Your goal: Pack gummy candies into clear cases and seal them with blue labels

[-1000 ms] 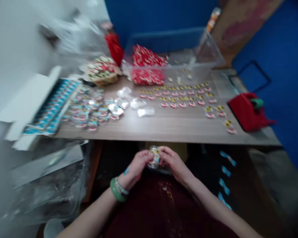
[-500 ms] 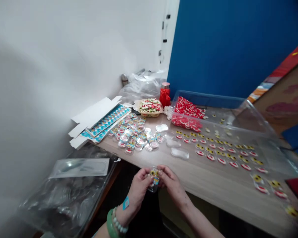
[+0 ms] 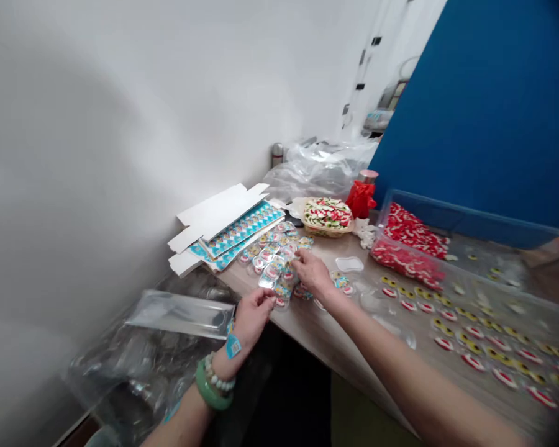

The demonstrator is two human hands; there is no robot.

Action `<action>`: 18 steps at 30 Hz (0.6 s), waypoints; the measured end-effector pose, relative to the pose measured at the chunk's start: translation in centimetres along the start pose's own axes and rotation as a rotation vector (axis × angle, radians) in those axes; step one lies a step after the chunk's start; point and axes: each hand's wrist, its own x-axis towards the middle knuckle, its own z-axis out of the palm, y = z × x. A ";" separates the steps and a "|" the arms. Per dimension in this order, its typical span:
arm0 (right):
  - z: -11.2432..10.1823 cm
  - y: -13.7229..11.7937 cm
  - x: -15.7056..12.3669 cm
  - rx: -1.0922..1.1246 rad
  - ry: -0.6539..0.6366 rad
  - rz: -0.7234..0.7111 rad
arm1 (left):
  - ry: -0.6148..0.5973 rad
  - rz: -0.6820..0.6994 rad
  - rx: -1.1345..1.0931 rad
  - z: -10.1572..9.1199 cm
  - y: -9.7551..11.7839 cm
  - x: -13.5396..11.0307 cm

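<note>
My right hand (image 3: 313, 273) reaches over a pile of small clear plastic packs (image 3: 268, 256), its fingers pinched on a clear pack (image 3: 289, 251) at the top of the pile. My left hand (image 3: 251, 318) is at the pile's near side by the table edge, thumb and fingers drawn together. Whether a pack is between them I cannot make out. Red-and-white mouth shapes and blue printed bits show inside the packs. A green bangle (image 3: 210, 388), a bead bracelet (image 3: 218, 375) and a blue sticker (image 3: 233, 346) are on my left wrist.
Blue printed sheets (image 3: 242, 230) and white card (image 3: 218, 208) lie left of the pile. Behind stands a basket (image 3: 328, 217) of small pieces. A clear bin (image 3: 470, 217) holds red-and-white pieces. Rows of yellow eye shapes and red mouths (image 3: 472, 361) cover the right side.
Both hands have moved forward from below the table edge to the pile and separated. The pack they held between them is no longer distinct from the others. The view has turned left.
</note>
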 end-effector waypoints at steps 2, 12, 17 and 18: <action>0.2 -0.4 0.8 -0.198 0.014 -0.065 | 0.032 -0.007 -0.002 -0.7 -0.6 -0.3; -0.4 1.9 -4.3 -0.258 0.028 -0.374 | 0.360 0.362 0.708 -6.5 -1.0 4.1; 1.6 -0.3 -4.3 -0.263 -0.091 -0.534 | 0.240 0.499 1.434 -11.6 1.8 12.2; 2.1 -1.0 -4.0 -0.264 -0.113 -0.551 | 0.197 0.515 1.513 -12.2 2.1 13.3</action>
